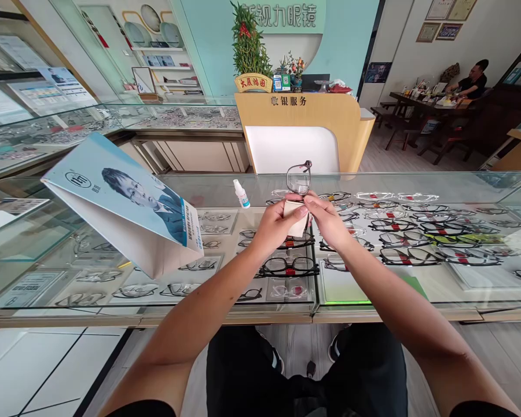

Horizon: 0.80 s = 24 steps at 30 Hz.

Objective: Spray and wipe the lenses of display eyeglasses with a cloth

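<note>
Both my hands meet above the glass counter (417,313). My left hand (276,223) is closed on a beige cloth (296,219), pinching it around the lower part of a pair of glasses (299,177). My right hand (327,219) is closed on the same glasses from the right side. One dark-rimmed lens sticks up above my fingers; the other lens is hidden in the cloth. A small white spray bottle (242,194) with a blue label stands on the glass just left of my hands.
A folded blue-and-white advert stand (125,202) sits on the counter at the left. Several spectacle frames (421,237) lie in the case under the glass. A wooden cashier desk (304,130) stands behind. A person sits at a table (421,104) at the far right.
</note>
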Motion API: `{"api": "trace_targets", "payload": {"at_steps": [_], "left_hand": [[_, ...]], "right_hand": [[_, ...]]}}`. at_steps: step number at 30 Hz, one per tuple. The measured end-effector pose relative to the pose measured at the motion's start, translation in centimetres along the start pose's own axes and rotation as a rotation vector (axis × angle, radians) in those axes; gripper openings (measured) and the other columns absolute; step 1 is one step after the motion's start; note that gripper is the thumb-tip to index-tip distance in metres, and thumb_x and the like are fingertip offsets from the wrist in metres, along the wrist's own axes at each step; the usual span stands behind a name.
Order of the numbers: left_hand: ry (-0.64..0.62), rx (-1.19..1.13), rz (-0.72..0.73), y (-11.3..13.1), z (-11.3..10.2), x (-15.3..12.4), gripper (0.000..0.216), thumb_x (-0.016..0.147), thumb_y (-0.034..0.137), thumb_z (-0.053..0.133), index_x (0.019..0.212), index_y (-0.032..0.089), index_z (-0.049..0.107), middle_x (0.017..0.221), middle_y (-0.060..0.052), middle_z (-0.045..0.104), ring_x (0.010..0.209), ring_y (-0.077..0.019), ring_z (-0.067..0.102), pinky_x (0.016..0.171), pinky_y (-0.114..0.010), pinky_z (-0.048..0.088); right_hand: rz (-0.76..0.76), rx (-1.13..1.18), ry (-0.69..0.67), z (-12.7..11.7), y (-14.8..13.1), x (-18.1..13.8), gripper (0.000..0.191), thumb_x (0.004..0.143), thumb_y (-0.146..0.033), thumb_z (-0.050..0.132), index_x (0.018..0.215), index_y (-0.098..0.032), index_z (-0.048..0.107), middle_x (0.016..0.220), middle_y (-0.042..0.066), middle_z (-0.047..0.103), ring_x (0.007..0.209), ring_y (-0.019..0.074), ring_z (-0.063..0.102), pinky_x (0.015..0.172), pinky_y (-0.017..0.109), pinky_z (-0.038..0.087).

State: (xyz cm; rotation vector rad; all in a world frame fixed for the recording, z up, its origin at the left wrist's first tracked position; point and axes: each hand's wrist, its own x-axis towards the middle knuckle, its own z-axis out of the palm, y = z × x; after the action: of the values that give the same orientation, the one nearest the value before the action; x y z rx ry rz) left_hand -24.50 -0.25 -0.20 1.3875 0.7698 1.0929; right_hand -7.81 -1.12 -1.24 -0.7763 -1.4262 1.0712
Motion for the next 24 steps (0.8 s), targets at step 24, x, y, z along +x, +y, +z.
{"api": "trace_targets", "payload": {"at_steps": [24], "left_hand": [[-0.135, 0.026, -0.014, -0.4, -1.2, 0.6, 0.065, 0.064, 0.047, 0.11, 0.114, 0.017, 0.081, 0.099, -0.006, 0.083, 0.088, -0.0222, 0.073, 0.082, -0.033, 0.058]], "right_hand": [[0.109, 0.279, 0.125, 0.7, -0.4, -0.1, 0.04, 0.092, -0.063, 0.083, 0.105, -0.028, 0.096, 0.117, 0.004, 0.082, 0.076, 0.016, 0.046, 0.06, 0.031, 0.031]]}}
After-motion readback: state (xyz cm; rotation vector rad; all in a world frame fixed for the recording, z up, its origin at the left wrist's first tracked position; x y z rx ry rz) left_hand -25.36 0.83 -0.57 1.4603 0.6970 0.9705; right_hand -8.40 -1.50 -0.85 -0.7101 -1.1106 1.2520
